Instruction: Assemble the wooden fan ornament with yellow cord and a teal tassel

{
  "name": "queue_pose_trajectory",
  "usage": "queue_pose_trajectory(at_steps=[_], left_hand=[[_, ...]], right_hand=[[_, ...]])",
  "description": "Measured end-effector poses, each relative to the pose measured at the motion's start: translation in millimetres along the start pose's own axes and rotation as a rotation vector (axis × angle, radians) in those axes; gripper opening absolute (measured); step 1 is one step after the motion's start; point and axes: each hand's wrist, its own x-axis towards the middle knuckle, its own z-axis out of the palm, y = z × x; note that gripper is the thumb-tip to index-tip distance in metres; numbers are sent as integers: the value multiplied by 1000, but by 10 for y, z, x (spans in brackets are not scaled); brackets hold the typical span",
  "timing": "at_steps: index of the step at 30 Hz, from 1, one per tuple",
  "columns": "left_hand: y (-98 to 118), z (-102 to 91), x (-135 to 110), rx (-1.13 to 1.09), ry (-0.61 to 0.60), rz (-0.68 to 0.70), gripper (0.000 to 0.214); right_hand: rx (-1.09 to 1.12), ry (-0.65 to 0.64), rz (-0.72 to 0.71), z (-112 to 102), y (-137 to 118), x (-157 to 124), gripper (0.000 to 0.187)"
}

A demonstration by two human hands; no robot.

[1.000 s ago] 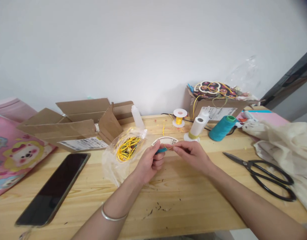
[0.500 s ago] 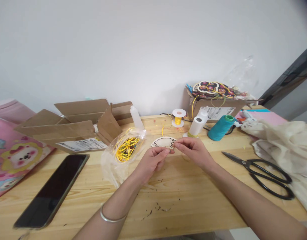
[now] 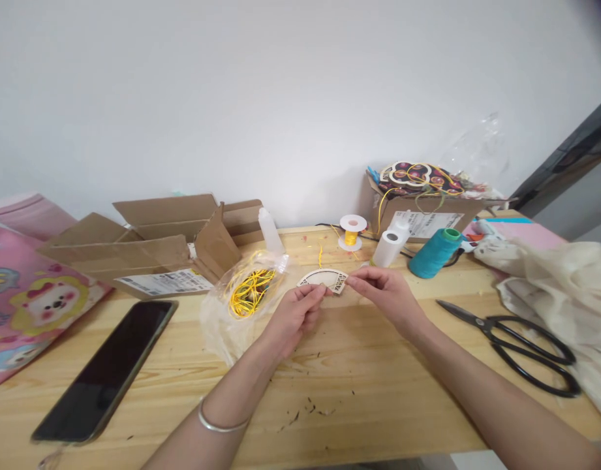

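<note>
A small pale wooden fan-shaped piece with cut-out lattice ends is pinched along its lower edge by my left hand, thumb on top. A short yellow cord rises from its upper edge. My right hand is closed in a pinch at the right end of the piece. What sits between those fingertips is too small to make out. Left of my hands, a clear plastic bag holds a bundle of yellow cord. Beyond them stands a white spool of yellow thread.
Black-handled scissors lie right, beside cream cloth. A teal thread cone, a white roll and a filled carton stand behind. An open cardboard box, a white bottle and a phone are left.
My left fingers now pinch the wooden piece farther left, uncovering its right lattice end. My right fingertips have drawn slightly to the right. The whole view has shifted a little.
</note>
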Motion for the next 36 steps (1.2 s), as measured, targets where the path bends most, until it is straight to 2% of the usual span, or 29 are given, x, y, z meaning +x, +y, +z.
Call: queue_pose_trajectory(at_steps=[3,5,7,13,17,23,31,36], left_hand=[[-1,26,-1,-25,0,8,26],[-10,44,0,-12,7,48,26],[-25,52,6,14,26,88,26],[-61,46,22,47,75,117,26],[-65,71,8,44,39,95,25],[-61,100,-7,67,35,67,30],[-31,115,-49,53,0,40,28],[-21,81,-46,-74,-72,-18,24]], right_hand=[[-221,34,-193,42,4,-42,20],[-376,8,-360,71,14,-71,19],[-457,-25,-467,88,24,-92,19],[-522,51,-546,78,35,-111,18],[-560,39,-556,63,40,-108,20],[-588,228,-509,2,21,-71,19],[-585,200,-511,46,31,-110,14],[-511,266,-346,43,46,-61,16]])
